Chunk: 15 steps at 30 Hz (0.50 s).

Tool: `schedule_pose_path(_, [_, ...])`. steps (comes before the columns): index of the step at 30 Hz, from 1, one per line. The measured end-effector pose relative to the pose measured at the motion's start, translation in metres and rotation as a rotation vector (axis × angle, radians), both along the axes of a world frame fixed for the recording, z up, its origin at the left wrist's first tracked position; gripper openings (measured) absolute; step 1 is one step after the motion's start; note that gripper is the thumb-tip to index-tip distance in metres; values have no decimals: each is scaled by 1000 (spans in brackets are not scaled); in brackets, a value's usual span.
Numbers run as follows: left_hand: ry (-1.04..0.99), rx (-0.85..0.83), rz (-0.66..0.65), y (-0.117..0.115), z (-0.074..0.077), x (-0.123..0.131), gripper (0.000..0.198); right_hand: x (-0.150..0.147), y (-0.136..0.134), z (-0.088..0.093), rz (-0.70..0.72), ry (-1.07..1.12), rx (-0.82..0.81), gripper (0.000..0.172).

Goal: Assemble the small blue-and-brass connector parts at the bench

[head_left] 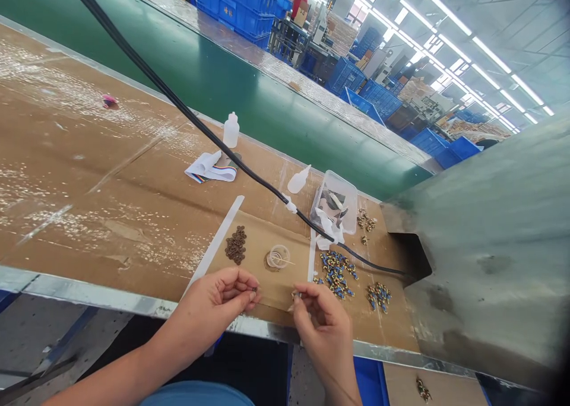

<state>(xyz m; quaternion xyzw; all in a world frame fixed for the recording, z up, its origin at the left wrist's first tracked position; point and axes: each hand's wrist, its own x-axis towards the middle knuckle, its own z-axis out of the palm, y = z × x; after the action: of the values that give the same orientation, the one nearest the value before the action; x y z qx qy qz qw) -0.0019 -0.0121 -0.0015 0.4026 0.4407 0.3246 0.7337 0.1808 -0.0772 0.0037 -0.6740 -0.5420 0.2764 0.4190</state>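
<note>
Near the table's front edge, my left hand (231,294) pinches a tiny dark piece between thumb and fingertips. To its right, apart from it, my right hand (318,314) has thumb and forefinger closed on a small metallic piece. Beyond my hands lie a pile of small brown discs (236,245) and a small round clear cup (278,257) with a thin stick in it. Right of the cup, blue-and-gold pieces (337,274) lie in a heap, with a smaller group (379,297) farther right.
A black cable (196,121) crosses above the table. Behind are a clear plastic box (351,201), white bottles (231,130), a folded striped cloth (209,167) and a green conveyor (276,121). A metal housing (485,263) stands right. A person in red is far back.
</note>
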Motion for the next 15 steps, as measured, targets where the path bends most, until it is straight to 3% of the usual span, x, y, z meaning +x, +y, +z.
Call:
schedule_pose_path(3, [24, -8, -12, 1, 1, 0, 9, -16, -2, -5, -96, 443, -116, 11])
schedule_pose_path(5, [26, 6, -18, 1, 2, -1, 9, -25, -1, -8, -120, 596, -160, 14])
schedule_pose_path(15, [24, 56, -48, -2, -2, -2, 7, -43, 5, -5, -171, 562, -98, 15])
